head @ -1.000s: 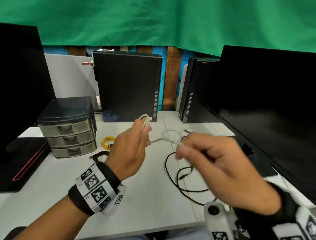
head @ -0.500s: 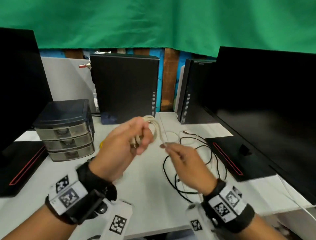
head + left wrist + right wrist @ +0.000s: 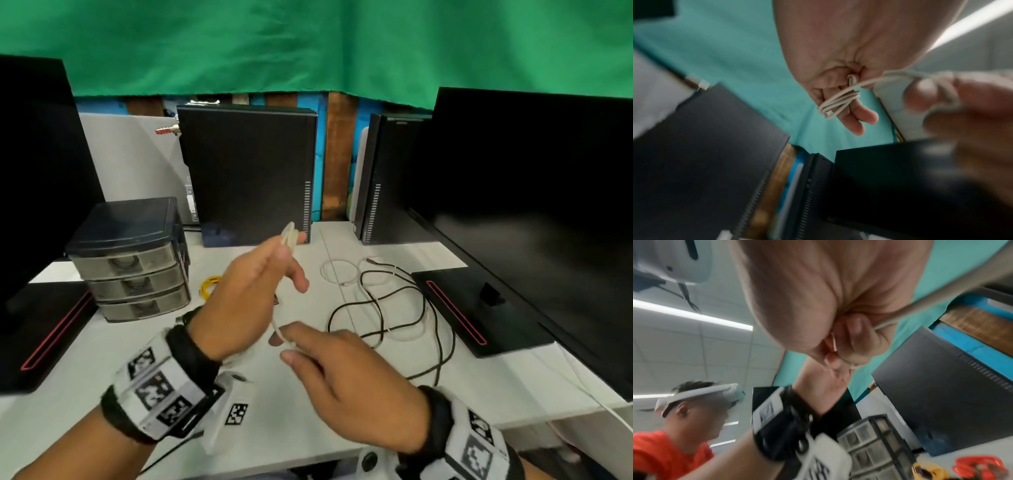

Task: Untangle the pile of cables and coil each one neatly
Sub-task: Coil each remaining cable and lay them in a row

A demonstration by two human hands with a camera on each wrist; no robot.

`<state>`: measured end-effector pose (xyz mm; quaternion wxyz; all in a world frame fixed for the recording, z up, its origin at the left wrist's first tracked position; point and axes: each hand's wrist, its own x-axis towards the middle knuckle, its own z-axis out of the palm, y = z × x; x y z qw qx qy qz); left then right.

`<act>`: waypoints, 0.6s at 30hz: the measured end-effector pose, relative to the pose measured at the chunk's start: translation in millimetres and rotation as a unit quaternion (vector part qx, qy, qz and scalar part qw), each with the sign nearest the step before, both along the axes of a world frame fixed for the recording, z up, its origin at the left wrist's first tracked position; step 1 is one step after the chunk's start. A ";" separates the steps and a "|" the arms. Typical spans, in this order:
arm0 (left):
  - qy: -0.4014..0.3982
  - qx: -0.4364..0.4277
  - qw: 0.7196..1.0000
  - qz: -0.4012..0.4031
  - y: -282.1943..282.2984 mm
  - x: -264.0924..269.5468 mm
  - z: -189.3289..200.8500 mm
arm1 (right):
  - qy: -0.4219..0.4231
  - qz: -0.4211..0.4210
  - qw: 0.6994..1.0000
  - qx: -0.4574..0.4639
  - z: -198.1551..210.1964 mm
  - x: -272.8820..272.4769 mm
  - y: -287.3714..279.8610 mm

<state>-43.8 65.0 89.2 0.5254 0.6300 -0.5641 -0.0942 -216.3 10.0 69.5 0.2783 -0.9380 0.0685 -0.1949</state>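
Left hand (image 3: pixel 246 294): raised above the counter (image 3: pixel 164 359), just in front of the middle computer tower (image 3: pixel 246 171); fingers curled round a small bundle of white cable (image 3: pixel 289 236), loops poking out past the fingertips. The left wrist view shows several folded strands pinned in the palm.
Right hand (image 3: pixel 346 380): lower and nearer the body than the left hand; thumb and forefinger pinch the free run of the same white cable. The right wrist view shows the strand passing through the closed fingers.
White cable: one short stretch runs down from the left hand's bundle to the right hand's pinch, off the counter. A further white length lies in loops on the counter, right of the tower's base; whether it is the same cable I cannot tell.
Black cable (image 3: pixel 387 308): loose, overlapping loops on the counter, right of the hands, crossing the white loops, beside the monitor base (image 3: pixel 479 308).
Yellow cable (image 3: pixel 209 286): small coil on the counter, between the drawer unit (image 3: pixel 133 260) and the left hand.
Drawer unit: three drawers, left of the tower.
Wrists: both carry black straps with printed marker tags.
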 end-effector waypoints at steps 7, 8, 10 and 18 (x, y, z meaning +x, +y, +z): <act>0.013 0.166 0.976 -0.137 4.0 10.7 -1.9 | -0.127 -0.157 0.963 -0.176 9.0 -7.1 -59.0; 0.079 0.174 0.965 -0.179 6.8 9.0 3.8 | -0.144 -0.170 0.959 -0.175 4.2 -6.1 -67.6; 0.190 0.149 0.942 -0.235 11.5 7.6 13.0 | -0.175 -0.188 0.954 -0.152 -8.6 -3.5 -80.7; 0.378 -0.046 0.911 -0.160 12.7 12.8 30.3 | 0.041 -0.118 0.985 -0.118 -58.0 9.5 -70.7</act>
